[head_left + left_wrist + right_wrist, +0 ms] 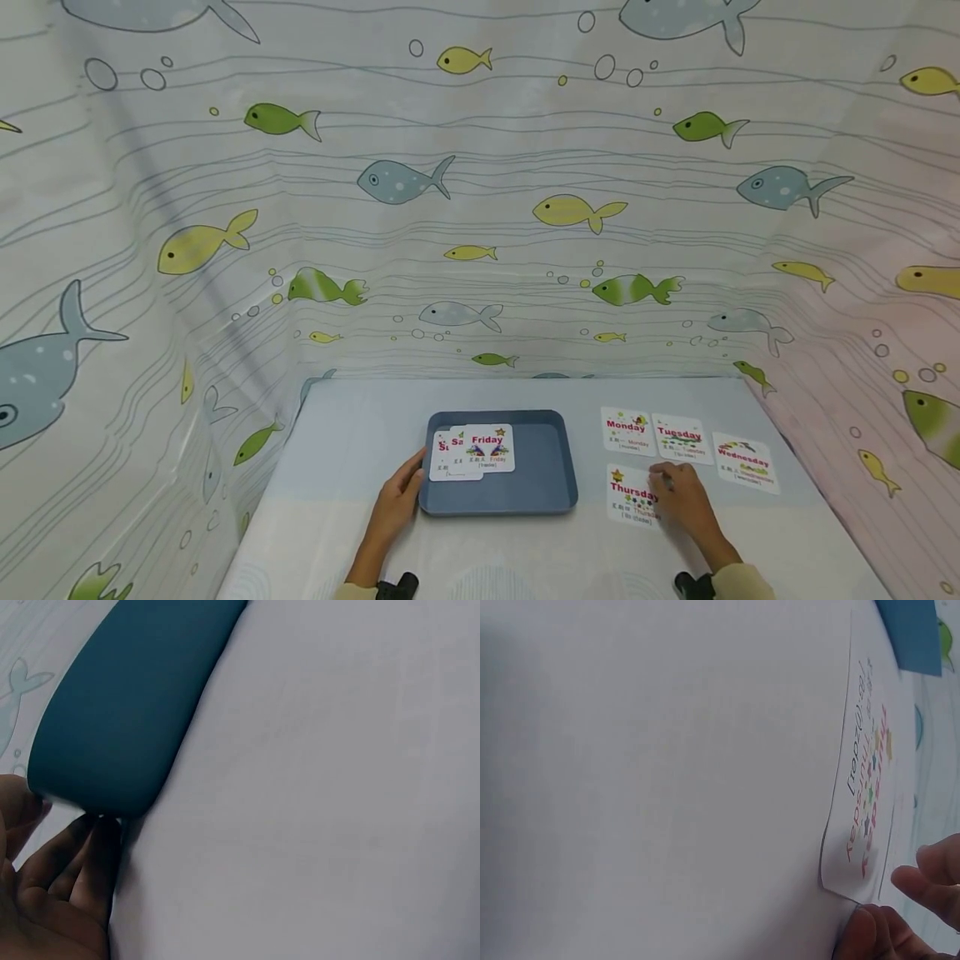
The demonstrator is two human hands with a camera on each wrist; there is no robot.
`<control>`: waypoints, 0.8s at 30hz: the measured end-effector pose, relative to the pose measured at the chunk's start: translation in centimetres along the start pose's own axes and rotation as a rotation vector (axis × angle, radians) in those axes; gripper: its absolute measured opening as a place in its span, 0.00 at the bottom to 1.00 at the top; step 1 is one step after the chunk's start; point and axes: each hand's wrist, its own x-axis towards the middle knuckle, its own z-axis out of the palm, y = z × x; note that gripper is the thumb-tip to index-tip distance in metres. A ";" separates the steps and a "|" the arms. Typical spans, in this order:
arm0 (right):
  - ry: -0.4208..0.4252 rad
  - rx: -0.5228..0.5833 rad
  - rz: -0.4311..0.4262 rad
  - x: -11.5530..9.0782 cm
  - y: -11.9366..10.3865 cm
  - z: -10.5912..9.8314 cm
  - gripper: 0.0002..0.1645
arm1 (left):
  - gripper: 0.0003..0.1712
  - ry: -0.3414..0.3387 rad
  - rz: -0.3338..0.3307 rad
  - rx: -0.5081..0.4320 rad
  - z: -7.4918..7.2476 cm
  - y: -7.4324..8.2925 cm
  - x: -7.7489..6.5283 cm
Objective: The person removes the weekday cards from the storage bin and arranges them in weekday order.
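A blue-grey tray (540, 496) lies on the table, holding overlapping white word cards at its left; the top one is a Friday card (491, 462). My left hand (393, 500) holds the tray's left edge, its fingertips against the tray's outer side (97, 772) in the left wrist view. Over the right edge of a Thursday card (630, 500) is my right hand (686, 496). In the right wrist view, the thumb and nearest finger stand apart above the Thursday card (862, 795), while lower fingers are at its corner.
Above the Thursday card lie a Monday card (627, 432), a Tuesday card (682, 439) and a Wednesday card (746, 462) in a slanting row. A pale cloth covers the table (337, 442). Fish-patterned sheets (510, 167) hang behind it and at both sides.
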 end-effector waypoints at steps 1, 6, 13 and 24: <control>0.002 0.004 0.003 0.0 0.0 0.0 0.19 | 0.25 -0.002 -0.002 -0.002 0.0 0.0 0.0; 0.021 0.017 0.005 0.0 -0.2 -0.1 0.18 | 0.25 -0.012 0.007 -0.017 -0.1 0.0 0.1; 0.094 0.020 -0.066 -0.4 -0.8 -0.2 0.16 | 0.25 -0.014 0.000 -0.009 -0.1 -0.2 0.1; 0.122 0.054 -0.166 -0.8 -4.1 -0.3 0.15 | 0.26 -0.011 0.007 -0.008 0.0 -0.1 0.2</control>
